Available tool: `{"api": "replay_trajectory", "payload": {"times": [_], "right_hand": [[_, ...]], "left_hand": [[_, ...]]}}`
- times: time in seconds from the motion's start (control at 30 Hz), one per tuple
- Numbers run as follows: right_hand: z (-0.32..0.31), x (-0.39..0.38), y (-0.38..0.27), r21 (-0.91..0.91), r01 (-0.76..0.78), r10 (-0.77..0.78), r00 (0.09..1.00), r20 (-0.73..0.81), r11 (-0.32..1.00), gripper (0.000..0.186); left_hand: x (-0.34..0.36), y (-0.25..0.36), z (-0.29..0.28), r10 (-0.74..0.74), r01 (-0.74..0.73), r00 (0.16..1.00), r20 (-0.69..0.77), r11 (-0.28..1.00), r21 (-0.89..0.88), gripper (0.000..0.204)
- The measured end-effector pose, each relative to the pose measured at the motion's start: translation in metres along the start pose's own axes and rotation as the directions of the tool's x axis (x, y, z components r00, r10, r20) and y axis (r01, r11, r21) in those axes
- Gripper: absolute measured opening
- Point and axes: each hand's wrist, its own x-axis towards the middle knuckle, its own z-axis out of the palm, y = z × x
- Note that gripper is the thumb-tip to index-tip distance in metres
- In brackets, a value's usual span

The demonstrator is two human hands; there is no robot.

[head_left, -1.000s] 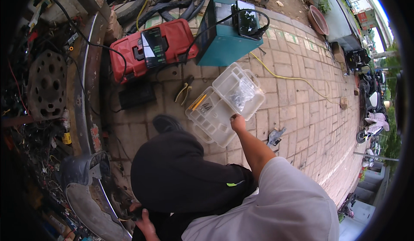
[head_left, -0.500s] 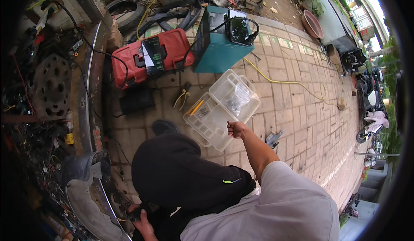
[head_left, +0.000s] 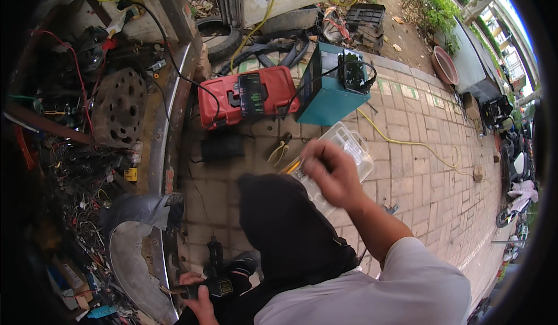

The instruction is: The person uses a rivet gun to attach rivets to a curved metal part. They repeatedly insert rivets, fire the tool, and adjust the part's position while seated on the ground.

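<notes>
The right arm rises from a grey sleeve, bent at the elbow, its bare forearm slanting up and to the left. The right hand hangs over the clear box, wrist bent, fingers curled towards the palm; whether they pinch anything I cannot tell. Low down, the left hand is closed around a black tool, thumb on top, beside the dark shoe.

Brick paving spreads under everything, with a heap of scrap along the left. The bent knee, in black trousers, stands between the two hands. Beyond the box are a teal unit and, to its left, a red case with a dark panel lying across it. A curved panel stands just left of the tool. A black block lies below the case, and pliers lie between block and box. A yellow cable trails off to the right.

The right hand and forearm cover much of the box's lower half. Motion blurs the right fingers, the left palm is hidden behind the tool, and the scrap sinks into shadow at the rim
</notes>
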Motion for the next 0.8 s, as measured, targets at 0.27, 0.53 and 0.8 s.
{"api": "replay_trajectory", "payload": {"times": [0.27, 0.53, 0.8], "right_hand": [[0.181, -0.058, -0.048, 0.036, -0.021, -0.012, 0.674, 0.739, 0.999, 0.018], [0.196, -0.065, -0.018, 0.015, -0.249, 0.125, 0.537, 0.835, 0.968, 0.023], [0.200, -0.068, -0.012, -0.127, -0.572, 0.415, 0.407, 0.814, 0.810, 0.030]], "left_hand": [[-0.018, 0.071, 0.004, 0.147, -0.164, 0.986, -0.080, 0.940, -0.298, 0.046], [-0.017, 0.080, 0.003, 0.131, -0.127, 0.991, 0.020, 0.981, -0.146, 0.053], [-0.020, 0.063, 0.006, 0.134, -0.139, 0.990, -0.042, 0.973, -0.184, 0.051]]}}
